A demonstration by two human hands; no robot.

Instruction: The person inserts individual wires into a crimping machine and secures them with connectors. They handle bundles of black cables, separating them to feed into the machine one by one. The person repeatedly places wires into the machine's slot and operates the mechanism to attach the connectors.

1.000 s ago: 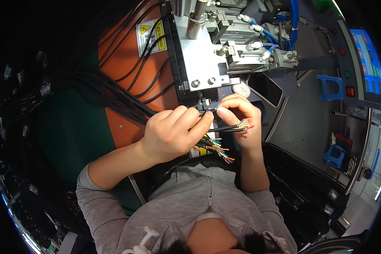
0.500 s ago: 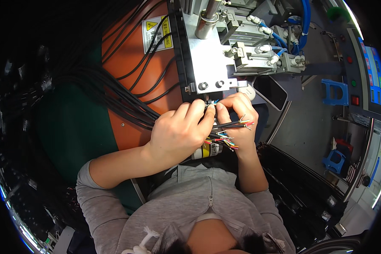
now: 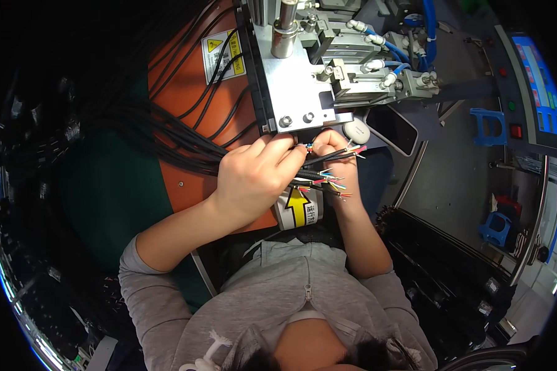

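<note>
My left hand [image 3: 252,175] is closed, thumb and forefinger pinching the end of a black cable whose thin coloured wires [image 3: 309,148] show at the fingertips. My right hand [image 3: 340,162] meets it there, its fingers curled in a pinch on the same wires. Both hands are just in front of a metal machine block [image 3: 298,93]. Below the fingertips, several black cable ends [image 3: 328,180] with stripped, multicoloured wires stick out between my hands. The rest of the black cable bundle [image 3: 185,139] runs off to the left, behind my left hand.
A warning label [image 3: 224,54] is on the orange surface [image 3: 176,185]. Right of the machine lie a white rounded object [image 3: 356,131] and a phone [image 3: 392,130]. A white roll with a yellow arrow [image 3: 299,210] sits under the cables. A control panel [image 3: 532,93] and blue stools [image 3: 487,127] stand at right.
The view has shifted, so the machine appears slightly further left. My right fingers have curled in more around the wires, and the loose cable ends have tipped a little upward.
</note>
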